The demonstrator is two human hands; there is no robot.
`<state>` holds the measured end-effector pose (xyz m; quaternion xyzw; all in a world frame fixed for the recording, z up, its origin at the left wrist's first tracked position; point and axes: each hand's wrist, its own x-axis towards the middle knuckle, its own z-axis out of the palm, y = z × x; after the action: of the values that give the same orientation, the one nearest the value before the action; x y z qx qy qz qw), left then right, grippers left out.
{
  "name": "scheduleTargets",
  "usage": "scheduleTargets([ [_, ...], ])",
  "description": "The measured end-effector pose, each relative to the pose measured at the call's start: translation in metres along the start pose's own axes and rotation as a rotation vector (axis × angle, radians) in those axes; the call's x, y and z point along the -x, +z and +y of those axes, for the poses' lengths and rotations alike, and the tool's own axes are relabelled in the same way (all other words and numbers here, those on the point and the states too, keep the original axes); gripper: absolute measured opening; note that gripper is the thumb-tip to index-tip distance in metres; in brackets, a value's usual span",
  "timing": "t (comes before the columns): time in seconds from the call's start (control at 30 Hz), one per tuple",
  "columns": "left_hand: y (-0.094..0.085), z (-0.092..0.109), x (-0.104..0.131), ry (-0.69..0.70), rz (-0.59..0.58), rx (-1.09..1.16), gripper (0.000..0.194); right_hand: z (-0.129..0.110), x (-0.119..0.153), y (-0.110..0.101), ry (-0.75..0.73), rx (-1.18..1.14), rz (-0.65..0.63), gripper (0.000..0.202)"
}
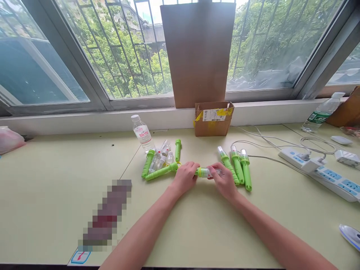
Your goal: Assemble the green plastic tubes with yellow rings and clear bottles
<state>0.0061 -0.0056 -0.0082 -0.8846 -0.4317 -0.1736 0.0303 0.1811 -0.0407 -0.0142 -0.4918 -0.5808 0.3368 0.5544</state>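
My left hand (186, 176) is wrapped round the green handle of a stick with a clear top (204, 172), held level just above the table. The fingers of my right hand (223, 180) close on the clear end of that same stick. Left of my left hand lie green handles (160, 173) and several clear plastic caps (155, 162). A short green handle (178, 150) stands out behind them. On the right, beside my right hand, lie three green sticks with clear tops (246, 172), side by side.
A water bottle (143, 133) stands behind the clear caps. A small cardboard box (212, 129) sits against the sill. At right are a power strip (323, 174), cables and another bottle (322, 114). A blurred dark patch (108, 213) covers the front left of the table (50, 195).
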Motion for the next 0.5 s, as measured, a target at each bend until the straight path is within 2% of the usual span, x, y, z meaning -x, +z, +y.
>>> scheduleTargets([
  [0.1,0.0,-0.002,0.0,-0.012,-0.088,-0.04,0.018,0.0,0.005,-0.007,-0.354,0.431,-0.109,0.024],
  [0.2,0.0,-0.002,-0.001,-0.042,-0.107,-0.065,0.012,0.001,-0.002,-0.015,-0.585,0.764,-0.239,0.026],
  [0.33,0.0,0.005,-0.003,-0.094,-0.113,-0.05,0.005,-0.006,-0.01,-0.025,-0.68,0.993,-0.261,0.022],
  [0.5,-0.004,0.012,-0.003,-0.174,-0.149,-0.006,0.01,-0.013,-0.009,-0.026,-0.67,1.007,-0.316,0.025],
])
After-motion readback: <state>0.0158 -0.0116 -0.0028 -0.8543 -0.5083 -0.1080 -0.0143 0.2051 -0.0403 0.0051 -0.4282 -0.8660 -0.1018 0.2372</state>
